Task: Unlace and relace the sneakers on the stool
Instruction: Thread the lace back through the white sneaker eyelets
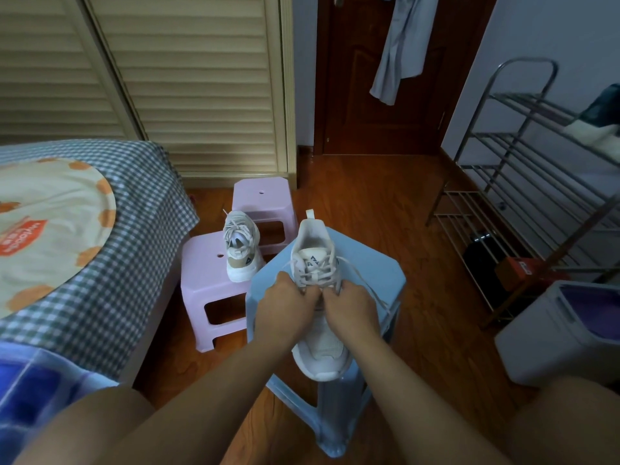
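Bedroom w/ wood floor: a blue stool stands nearest, carrying a white sneaker along its middle, long axis running near to far, toe at the near edge, heel at the far edge. Left hand & right hand sit knuckle to knuckle over the mid laces, fingers curled, pinching lace. Farther left, a 2nd sneaker stands on a pink stool by the checked bed; metal rack right, dark door beyond.
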### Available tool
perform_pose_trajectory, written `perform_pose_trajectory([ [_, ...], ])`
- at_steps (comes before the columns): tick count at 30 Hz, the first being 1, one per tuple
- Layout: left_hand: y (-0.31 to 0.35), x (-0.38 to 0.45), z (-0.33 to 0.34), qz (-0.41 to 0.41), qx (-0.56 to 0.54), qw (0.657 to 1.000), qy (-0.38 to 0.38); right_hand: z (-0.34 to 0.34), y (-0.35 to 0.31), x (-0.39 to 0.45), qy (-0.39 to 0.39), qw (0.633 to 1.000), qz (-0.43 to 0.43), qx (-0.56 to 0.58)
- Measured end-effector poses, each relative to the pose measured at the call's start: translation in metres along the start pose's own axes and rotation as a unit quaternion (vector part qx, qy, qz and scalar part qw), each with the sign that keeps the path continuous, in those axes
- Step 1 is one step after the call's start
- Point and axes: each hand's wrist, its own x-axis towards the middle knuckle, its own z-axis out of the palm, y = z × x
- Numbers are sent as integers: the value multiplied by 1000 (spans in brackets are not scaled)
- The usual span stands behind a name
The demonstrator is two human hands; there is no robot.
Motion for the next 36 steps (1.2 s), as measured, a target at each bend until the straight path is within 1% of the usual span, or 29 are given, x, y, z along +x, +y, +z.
perform_pose_trajectory([
  [3, 0, 0, 0, 24, 61, 998, 13, -3, 1, -3, 39, 989, -73, -124],
  [5, 1, 0, 3, 25, 78, 997, 9, -9, 0, -5, 51, 984, -85, -148],
  [7, 2, 1, 2, 27, 92, 995, 10, -10, -2, -4, 47, 985, -80, -146],
  [9, 2, 1, 0, 32, 75, 997, 9, -12, -2, -5, 31, 992, -63, -109],
  [11, -1, -3, -3, 29, 35, 999, -11, -16, 5, -5, -11, 998, -46, -47],
  [14, -10, -11, -3, 29, 0, 998, -50, -24, 20, -6, -93, 993, -31, 67],
  [16, -10, -15, -5, 13, -26, 998, -51, -23, 22, -7, -109, 989, -11, 99],
  [18, -6, -17, -7, -14, -43, 998, -44, -17, 19, -7, -89, 991, 15, 99],
  [20, -1, -18, -7, -33, -41, 998, -36, -13, 12, -7, -66, 995, 35, 70],
  [23, 1, -17, -8, -22, 4, 1000, -17, -9, 2, -8, -40, 999, 33, 5],
  [25, 1, -15, -8, -23, 17, 999, -25, -11, -4, -8, -36, 998, 29, -34],
  [26, 2, -13, -10, -28, 24, 998, -44, -16, -6, -9, -48, 998, 29, -36],
  [27, 4, -13, -12, -39, 18, 997, -70, -20, -5, -9, -70, 997, 27, -7],
  [28, 6, -10, -15, -58, -27, 993, -96, -28, -6, -8, -102, 993, 29, 59],
  [29, 9, -8, -19, -96, -121, 980, -122, -36, -8, -9, -138, 976, 40, 162],
  [30, 16, -6, -24, -142, -253, 946, -148, -46, -11, -9, -167, 941, 60, 289],
  [31, 23, -2, -30, -180, -380, 893, -161, -51, -12, -4, -172, 895, 86, 402],
  [32, 26, 3, -33, -208, -471, 844, -152, -53, -13, 3, -156, 848, 123, 491],
  [33, 25, 10, -34, -222, -522, 813, -132, -52, -13, 12, -138, 808, 161, 549],
  [34, 23, 17, -33, -229, -542, 801, -106, -50, -13, 19, -121, 777, 187, 589],
  [35, 20, 22, -32, -237, -545, 800, -80, -45, -13, 26, -113, 760, 194, 609],
  [36, 17, 26, -32, -245, -542, 802, -56, -41, -11, 31, -110, 754, 196, 617],
])
